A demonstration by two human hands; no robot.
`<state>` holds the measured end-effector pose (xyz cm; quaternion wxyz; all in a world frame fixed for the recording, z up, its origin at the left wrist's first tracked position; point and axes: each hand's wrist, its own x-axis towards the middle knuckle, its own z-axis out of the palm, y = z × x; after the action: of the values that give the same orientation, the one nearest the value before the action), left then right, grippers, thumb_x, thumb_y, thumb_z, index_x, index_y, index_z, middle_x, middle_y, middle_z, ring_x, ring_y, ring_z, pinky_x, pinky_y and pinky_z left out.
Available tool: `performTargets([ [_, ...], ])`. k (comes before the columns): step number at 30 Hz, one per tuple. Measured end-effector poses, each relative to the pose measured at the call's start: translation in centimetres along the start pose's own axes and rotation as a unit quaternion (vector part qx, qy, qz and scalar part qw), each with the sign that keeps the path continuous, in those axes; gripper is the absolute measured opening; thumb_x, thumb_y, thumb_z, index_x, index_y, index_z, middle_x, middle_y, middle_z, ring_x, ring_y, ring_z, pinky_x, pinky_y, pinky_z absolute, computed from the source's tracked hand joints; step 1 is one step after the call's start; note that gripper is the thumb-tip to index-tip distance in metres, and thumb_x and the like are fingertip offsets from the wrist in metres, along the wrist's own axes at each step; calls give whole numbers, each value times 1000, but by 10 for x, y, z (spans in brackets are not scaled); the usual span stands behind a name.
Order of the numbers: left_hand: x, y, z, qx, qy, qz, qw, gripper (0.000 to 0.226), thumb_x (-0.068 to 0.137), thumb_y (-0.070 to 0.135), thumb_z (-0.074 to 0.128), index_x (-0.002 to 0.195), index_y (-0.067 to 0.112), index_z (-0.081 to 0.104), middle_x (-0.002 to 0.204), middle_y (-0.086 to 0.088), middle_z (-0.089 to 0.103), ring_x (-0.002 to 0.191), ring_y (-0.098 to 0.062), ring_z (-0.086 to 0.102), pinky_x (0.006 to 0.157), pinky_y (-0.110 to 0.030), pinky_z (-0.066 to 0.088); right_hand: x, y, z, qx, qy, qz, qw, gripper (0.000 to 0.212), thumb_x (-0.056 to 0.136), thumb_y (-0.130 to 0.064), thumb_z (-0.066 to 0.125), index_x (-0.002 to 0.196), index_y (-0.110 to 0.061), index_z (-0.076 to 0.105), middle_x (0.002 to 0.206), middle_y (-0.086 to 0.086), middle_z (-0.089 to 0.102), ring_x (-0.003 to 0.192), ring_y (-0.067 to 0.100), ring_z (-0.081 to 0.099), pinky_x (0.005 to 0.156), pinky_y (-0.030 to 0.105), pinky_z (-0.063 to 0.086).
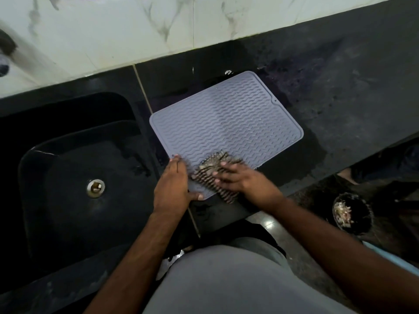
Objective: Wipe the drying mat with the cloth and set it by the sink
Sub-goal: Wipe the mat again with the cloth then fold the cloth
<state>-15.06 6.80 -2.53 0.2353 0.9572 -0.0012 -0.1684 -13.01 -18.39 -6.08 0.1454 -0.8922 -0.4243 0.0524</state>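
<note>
Mat: your grey drying mat (226, 123), rectangular with rounded corners and wavy ridges, lies flat on the dark speckled counter (351, 98), just right of the black sink (74, 177).
Cloth: a striped, ribbed cloth (213, 172) sits bunched on the mat's near edge.
Left hand (172, 186): your fingers lie straight on the mat's near corner, thumb hooked at its edge.
Right hand (244, 180): your spread fingers press the cloth down.
</note>
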Motion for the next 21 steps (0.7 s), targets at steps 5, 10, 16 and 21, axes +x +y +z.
performTargets([
  [5, -5, -10, 2, 25, 31, -6, 999, 123, 65, 60, 86, 159, 14, 23, 169, -3, 16, 157, -20, 10, 127, -39, 5, -30, 63, -32, -1, 56, 231, 971, 41, 94, -11, 47, 127, -16, 70, 140, 5, 61, 141, 32, 43, 118, 37, 28],
  [10, -4, -13, 5, 67, 21, -11, 997, 125, 69, 70, 77, 162, 16, 13, 171, 1, 7, 158, -17, 0, 126, -42, -1, 11, 30, -43, 62, 153, 442, 882, 74, 72, 16, 50, 139, -14, 60, 147, 7, 54, 136, 26, 49, 118, 34, 32],
  [16, 4, -8, 4, 128, -10, -26, 991, 127, 70, 68, 77, 162, 11, 11, 171, -4, 7, 157, -18, 8, 127, -43, 2, 84, -64, -5, 165, 61, 274, 946, 71, 82, -3, 53, 152, -10, 41, 156, 13, 42, 145, 29, 36, 121, 40, 27],
  [21, 11, 14, 6, 233, -50, -74, 968, 123, 77, 60, 77, 161, 4, 8, 170, -12, 9, 157, -25, 7, 126, -46, 2, 71, -47, 23, 15, -14, 133, 991, 74, 80, -19, 76, 148, -22, 47, 160, 1, 37, 148, 30, 32, 113, 46, 40],
])
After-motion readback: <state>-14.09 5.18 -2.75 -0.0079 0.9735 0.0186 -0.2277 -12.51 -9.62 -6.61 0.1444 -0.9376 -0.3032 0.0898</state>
